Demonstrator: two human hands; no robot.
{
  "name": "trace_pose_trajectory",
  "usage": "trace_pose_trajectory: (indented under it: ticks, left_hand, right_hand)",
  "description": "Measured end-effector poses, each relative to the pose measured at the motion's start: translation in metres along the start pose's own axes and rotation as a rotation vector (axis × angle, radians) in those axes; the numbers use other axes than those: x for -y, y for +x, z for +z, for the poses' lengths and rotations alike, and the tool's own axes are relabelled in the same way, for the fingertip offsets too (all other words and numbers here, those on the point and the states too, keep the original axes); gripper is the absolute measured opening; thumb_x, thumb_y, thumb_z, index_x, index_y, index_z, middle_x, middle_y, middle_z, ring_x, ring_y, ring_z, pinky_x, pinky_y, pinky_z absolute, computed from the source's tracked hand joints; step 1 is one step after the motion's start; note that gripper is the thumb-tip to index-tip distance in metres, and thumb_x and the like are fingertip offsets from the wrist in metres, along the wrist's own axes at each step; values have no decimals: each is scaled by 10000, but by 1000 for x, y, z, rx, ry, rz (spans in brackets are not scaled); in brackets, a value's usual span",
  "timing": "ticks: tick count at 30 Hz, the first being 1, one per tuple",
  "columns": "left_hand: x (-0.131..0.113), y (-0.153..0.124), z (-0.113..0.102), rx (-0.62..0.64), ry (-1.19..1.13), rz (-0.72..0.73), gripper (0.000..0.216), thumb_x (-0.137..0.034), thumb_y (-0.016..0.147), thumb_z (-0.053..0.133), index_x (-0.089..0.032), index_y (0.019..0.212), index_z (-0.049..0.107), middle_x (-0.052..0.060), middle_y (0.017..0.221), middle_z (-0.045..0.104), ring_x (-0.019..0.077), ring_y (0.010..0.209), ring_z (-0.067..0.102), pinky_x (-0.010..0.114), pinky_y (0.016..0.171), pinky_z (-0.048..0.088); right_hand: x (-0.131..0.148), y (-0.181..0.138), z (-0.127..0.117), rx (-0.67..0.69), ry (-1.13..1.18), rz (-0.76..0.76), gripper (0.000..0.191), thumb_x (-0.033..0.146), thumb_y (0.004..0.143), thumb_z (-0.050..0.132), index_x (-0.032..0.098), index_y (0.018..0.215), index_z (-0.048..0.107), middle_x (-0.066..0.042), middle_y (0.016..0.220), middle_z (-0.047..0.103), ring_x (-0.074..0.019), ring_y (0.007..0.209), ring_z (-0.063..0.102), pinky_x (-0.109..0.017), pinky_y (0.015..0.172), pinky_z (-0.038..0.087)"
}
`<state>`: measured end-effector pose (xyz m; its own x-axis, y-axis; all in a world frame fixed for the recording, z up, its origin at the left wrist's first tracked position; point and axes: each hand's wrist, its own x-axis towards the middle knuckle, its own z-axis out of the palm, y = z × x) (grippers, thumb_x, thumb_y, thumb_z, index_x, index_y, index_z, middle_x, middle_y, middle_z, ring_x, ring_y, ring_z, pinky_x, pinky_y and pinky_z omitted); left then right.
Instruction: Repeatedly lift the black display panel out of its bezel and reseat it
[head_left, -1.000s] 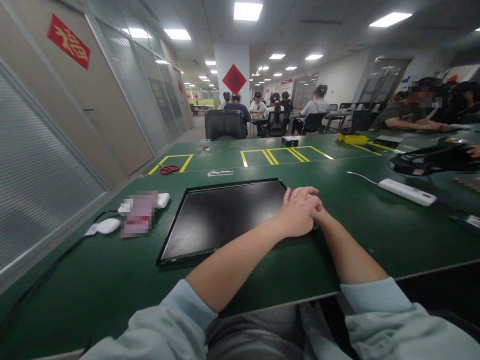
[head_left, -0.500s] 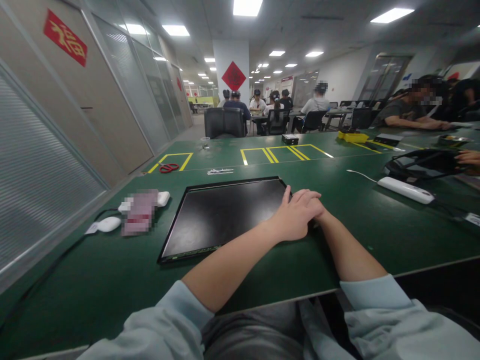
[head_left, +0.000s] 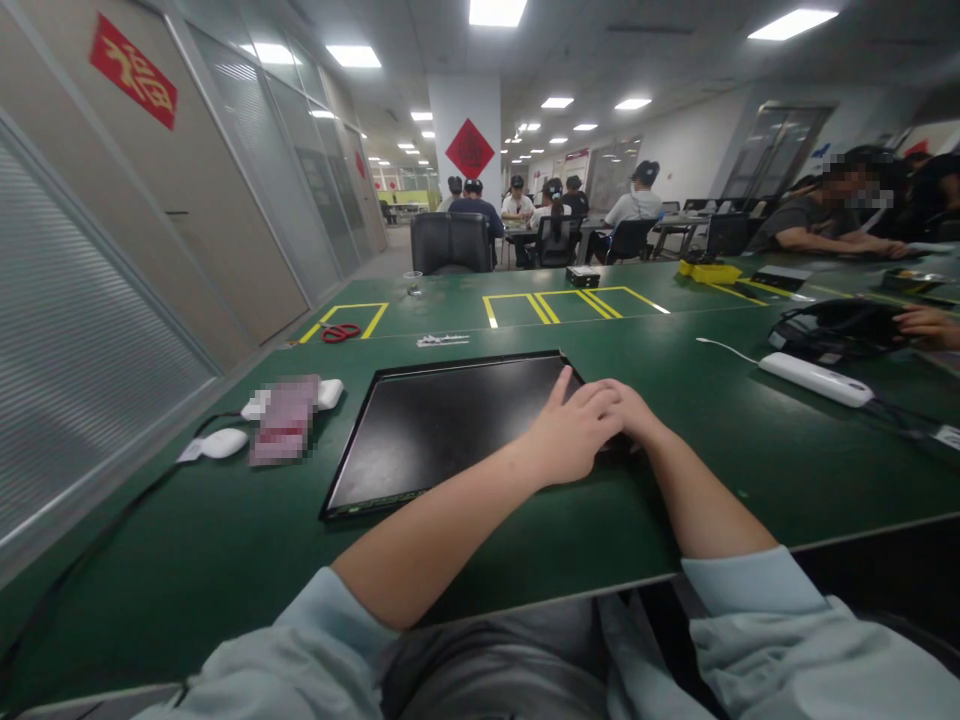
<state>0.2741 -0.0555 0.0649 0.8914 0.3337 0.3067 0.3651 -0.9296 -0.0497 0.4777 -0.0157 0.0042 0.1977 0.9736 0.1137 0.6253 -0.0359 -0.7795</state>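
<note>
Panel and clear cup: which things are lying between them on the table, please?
In the head view, small white pieces lie on the table between the panel and the cup.

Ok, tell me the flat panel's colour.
Black, with a pale sheen; the flat panel shows best in the head view.

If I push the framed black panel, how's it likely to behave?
The panel is probably stiff, being flat and straight-edged. Lying flat on the table, it should slide rather than tip. Its glossy face may be slippery.
</note>
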Motion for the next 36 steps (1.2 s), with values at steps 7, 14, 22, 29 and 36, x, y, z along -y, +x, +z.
trace_pose_trajectory:
  ticks: [7, 14, 22, 29, 36]
  left_hand:
    - [75, -114, -33, -61, -35, -582, 417, -156, 865, 527, -269, 1243, 661, 96, 1501, 600, 313, 1425, 500, 668, 1275, 132]
    - [144, -235, -32, -133, -112, -1131, 336, -321, 834, 561, -229, 1113, 724, 118, 1211, 755, 335, 1195, 667, 444, 1072, 502]
    - [144, -240, -29, -70, -122, -1167, 352, -338, 853, 584, -180, 1116, 756, 145, 1128, 770, 313, 978, 721, 413, 946, 549]
    - [141, -239, -29, -60, -103, -1167, 329, -306, 870, 590, -184, 1129, 753, 127, 1155, 754, 281, 980, 721, 378, 949, 551]
    - [138, -238, -26, -77, -111, -1170, 314, -289, 871, 599, -211, 1133, 755, 113, 1152, 745, 283, 1049, 701, 382, 967, 542]
  right_hand:
    - [3, 4, 0, -4, 2, 115, 263, 57, 757, 648, 194, 981, 654, 29, 635, 641, -150, 593, 592, -260, 591, 431]
    - [1, 3, -2, -20, 126, 180, 223, 149, 732, 694, 219, 942, 671, 13, 610, 629, -164, 534, 564, -275, 493, 438]
    - [2, 1, -8, -133, 319, 186, 355, 257, 626, 758, 212, 975, 712, 22, 562, 567, -148, 482, 482, -270, 454, 374]
    - [20, -6, -15, 118, 471, 186, 291, 470, 743, 668, 295, 962, 744, -108, 727, 709, -308, 648, 705, -438, 596, 583]
    - [38, -26, -17, 210, 564, 159, 375, 453, 806, 609, 297, 1122, 735, -125, 848, 741, -341, 801, 749, -475, 659, 621]
